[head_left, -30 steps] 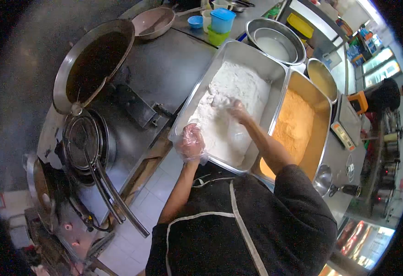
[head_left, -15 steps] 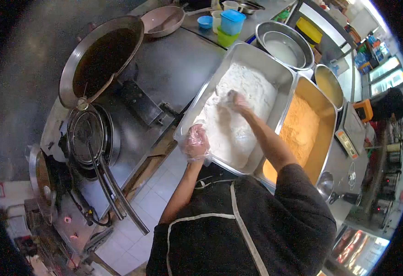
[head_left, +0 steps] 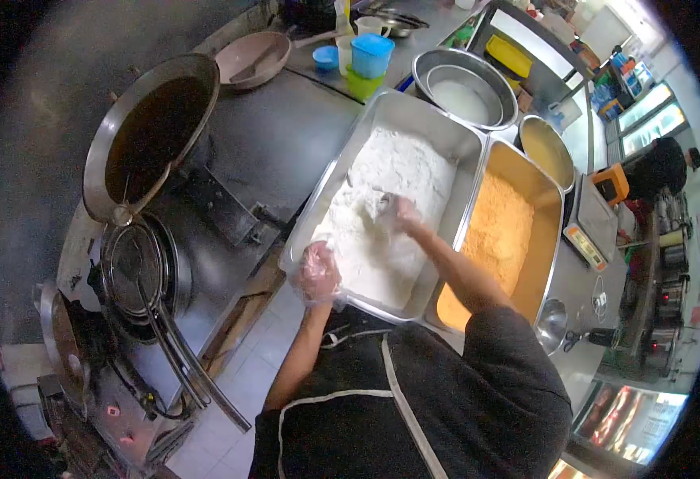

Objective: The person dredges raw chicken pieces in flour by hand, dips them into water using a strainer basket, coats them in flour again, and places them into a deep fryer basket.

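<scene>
White flour-like powder (head_left: 402,164) covers the bottom of a deep metal tray (head_left: 342,160). My left hand (head_left: 318,270), in a clear plastic glove, is at the tray's near left corner. Its fingers look curled over the rim. Over the middle of the powder is my right hand (head_left: 398,214), slightly blurred, its fingers drawn together. Whether anything is inside them is hidden. Against the tray's right side stands a second metal tray (head_left: 553,223) with orange powder or crumbs (head_left: 500,227).
A wok of dark oil (head_left: 162,132) stands at left, with strainers (head_left: 133,263) below it. Behind the trays are a bowl of pale liquid (head_left: 466,96) and a pot of yellowish liquid (head_left: 547,152). A scale (head_left: 589,235) sits at right. Another person (head_left: 665,168) is farther back.
The whole view has shifted, so the trays appear farther left and lower. My right hand has moved slightly nearer within the powder. My left hand stays at the tray's corner.
</scene>
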`<action>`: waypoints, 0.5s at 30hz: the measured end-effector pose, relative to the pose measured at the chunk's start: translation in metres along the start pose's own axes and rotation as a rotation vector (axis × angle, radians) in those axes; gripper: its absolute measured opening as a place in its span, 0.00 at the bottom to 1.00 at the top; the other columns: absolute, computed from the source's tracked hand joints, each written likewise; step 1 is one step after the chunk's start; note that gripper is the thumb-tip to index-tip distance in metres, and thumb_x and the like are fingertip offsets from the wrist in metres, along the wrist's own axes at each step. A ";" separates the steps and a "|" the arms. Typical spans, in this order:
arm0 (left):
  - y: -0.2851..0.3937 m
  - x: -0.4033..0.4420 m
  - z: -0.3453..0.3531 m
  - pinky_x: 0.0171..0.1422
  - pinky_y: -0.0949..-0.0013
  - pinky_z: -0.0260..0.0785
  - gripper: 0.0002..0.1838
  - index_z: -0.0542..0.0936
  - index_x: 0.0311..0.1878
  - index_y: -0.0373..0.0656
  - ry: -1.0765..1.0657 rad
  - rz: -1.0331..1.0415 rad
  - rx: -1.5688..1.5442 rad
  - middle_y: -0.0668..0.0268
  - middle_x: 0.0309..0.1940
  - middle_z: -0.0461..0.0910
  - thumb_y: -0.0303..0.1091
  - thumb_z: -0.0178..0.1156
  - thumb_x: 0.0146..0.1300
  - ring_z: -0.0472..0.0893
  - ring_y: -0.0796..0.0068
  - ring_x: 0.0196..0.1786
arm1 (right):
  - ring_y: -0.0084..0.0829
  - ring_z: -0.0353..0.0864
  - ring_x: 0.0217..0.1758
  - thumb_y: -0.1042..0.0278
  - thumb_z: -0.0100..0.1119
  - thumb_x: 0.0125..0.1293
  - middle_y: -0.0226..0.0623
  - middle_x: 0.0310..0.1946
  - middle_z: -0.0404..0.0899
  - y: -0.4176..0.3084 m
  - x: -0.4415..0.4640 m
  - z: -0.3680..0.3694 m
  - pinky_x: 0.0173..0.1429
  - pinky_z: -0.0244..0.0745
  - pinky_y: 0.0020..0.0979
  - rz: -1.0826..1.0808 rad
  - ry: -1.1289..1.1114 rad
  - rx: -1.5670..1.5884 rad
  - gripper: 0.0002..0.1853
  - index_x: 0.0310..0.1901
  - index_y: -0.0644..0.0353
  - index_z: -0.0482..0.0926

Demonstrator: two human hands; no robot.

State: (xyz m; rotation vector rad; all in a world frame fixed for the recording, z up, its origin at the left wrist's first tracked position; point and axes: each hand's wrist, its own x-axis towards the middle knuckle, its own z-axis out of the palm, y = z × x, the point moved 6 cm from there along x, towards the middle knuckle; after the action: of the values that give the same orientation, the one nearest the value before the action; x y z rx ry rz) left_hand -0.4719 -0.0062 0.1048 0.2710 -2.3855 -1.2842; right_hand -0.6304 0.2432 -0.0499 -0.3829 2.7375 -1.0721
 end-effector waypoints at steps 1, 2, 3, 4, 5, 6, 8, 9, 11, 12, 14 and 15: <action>-0.006 -0.006 0.002 0.44 0.66 0.71 0.09 0.76 0.42 0.40 -0.010 -0.007 0.007 0.60 0.33 0.80 0.32 0.51 0.63 0.79 0.67 0.37 | 0.42 0.80 0.40 0.64 0.60 0.52 0.44 0.37 0.80 0.019 -0.002 0.013 0.43 0.75 0.37 -0.086 0.001 0.123 0.23 0.51 0.56 0.71; -0.014 -0.007 0.006 0.44 0.66 0.71 0.09 0.76 0.42 0.40 0.001 0.037 -0.044 0.60 0.33 0.80 0.32 0.51 0.63 0.79 0.67 0.36 | 0.42 0.80 0.40 0.64 0.60 0.52 0.44 0.37 0.80 0.007 -0.007 0.006 0.43 0.75 0.37 -0.083 0.002 0.132 0.23 0.51 0.56 0.71; -0.018 -0.004 0.009 0.44 0.66 0.71 0.09 0.76 0.42 0.40 0.023 0.079 -0.098 0.60 0.33 0.80 0.32 0.50 0.63 0.80 0.67 0.36 | 0.38 0.80 0.39 0.65 0.60 0.52 0.41 0.35 0.80 -0.008 -0.009 -0.012 0.43 0.75 0.35 0.066 -0.062 0.053 0.20 0.48 0.56 0.73; -0.020 -0.003 0.009 0.44 0.66 0.71 0.09 0.76 0.42 0.40 0.025 0.073 -0.087 0.60 0.33 0.80 0.32 0.50 0.63 0.80 0.67 0.36 | 0.37 0.80 0.38 0.66 0.60 0.52 0.40 0.35 0.80 -0.014 -0.015 -0.011 0.43 0.75 0.34 0.147 -0.102 0.023 0.18 0.47 0.56 0.73; -0.024 -0.005 0.009 0.44 0.66 0.71 0.09 0.76 0.43 0.41 0.024 0.054 -0.067 0.60 0.33 0.80 0.32 0.50 0.63 0.80 0.67 0.37 | 0.35 0.80 0.37 0.66 0.60 0.52 0.39 0.34 0.80 -0.020 -0.021 -0.009 0.42 0.75 0.33 0.227 -0.146 -0.011 0.17 0.45 0.56 0.74; -0.023 -0.003 0.009 0.44 0.67 0.71 0.09 0.76 0.43 0.41 0.021 0.041 -0.054 0.60 0.33 0.80 0.32 0.50 0.63 0.80 0.68 0.37 | 0.34 0.80 0.37 0.66 0.60 0.52 0.38 0.34 0.80 -0.019 -0.026 -0.001 0.42 0.74 0.32 0.256 -0.127 0.018 0.15 0.43 0.56 0.75; -0.016 -0.001 0.007 0.40 0.68 0.72 0.08 0.77 0.40 0.41 0.059 0.072 -0.046 0.62 0.30 0.80 0.31 0.51 0.61 0.81 0.68 0.34 | 0.32 0.79 0.36 0.66 0.60 0.52 0.37 0.33 0.80 -0.015 -0.036 0.006 0.41 0.74 0.30 0.304 -0.099 0.054 0.12 0.39 0.57 0.76; -0.010 -0.001 0.003 0.36 0.68 0.74 0.07 0.79 0.37 0.42 0.111 0.109 -0.045 0.63 0.28 0.81 0.29 0.53 0.59 0.82 0.68 0.31 | 0.31 0.79 0.36 0.66 0.60 0.52 0.36 0.33 0.80 -0.009 -0.039 0.009 0.40 0.74 0.30 0.321 -0.091 0.065 0.11 0.38 0.57 0.76; -0.013 -0.003 0.004 0.35 0.68 0.74 0.07 0.79 0.37 0.42 0.076 0.054 -0.070 0.63 0.27 0.81 0.29 0.53 0.59 0.81 0.68 0.30 | 0.33 0.81 0.36 0.67 0.59 0.54 0.37 0.31 0.80 -0.004 -0.032 0.025 0.39 0.75 0.33 -0.007 -0.155 0.512 0.10 0.37 0.59 0.76; -0.015 0.000 0.006 0.35 0.68 0.74 0.07 0.79 0.37 0.42 0.051 0.003 -0.099 0.63 0.26 0.81 0.29 0.52 0.59 0.81 0.68 0.29 | 0.33 0.81 0.36 0.67 0.59 0.54 0.37 0.31 0.80 -0.022 -0.028 0.013 0.39 0.75 0.33 -0.010 -0.153 0.513 0.10 0.37 0.59 0.76; -0.023 0.002 0.011 0.34 0.68 0.73 0.07 0.79 0.37 0.42 0.094 0.018 -0.142 0.63 0.26 0.81 0.29 0.52 0.59 0.81 0.68 0.29 | 0.39 0.81 0.33 0.64 0.59 0.59 0.43 0.31 0.79 -0.070 -0.018 -0.028 0.36 0.77 0.40 0.131 -0.188 -0.397 0.16 0.48 0.59 0.74; -0.026 -0.002 0.011 0.34 0.68 0.73 0.07 0.79 0.37 0.42 0.122 0.025 -0.179 0.63 0.25 0.81 0.30 0.52 0.59 0.81 0.68 0.28 | 0.39 0.81 0.33 0.64 0.59 0.59 0.43 0.31 0.79 -0.061 -0.016 -0.029 0.36 0.77 0.40 0.123 -0.201 -0.401 0.16 0.48 0.59 0.74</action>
State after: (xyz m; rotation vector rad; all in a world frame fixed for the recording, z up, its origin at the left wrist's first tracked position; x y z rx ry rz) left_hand -0.4756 -0.0114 0.0769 0.2567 -2.1504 -1.4167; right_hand -0.6116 0.2230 0.0141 -0.3472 2.7378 -0.4240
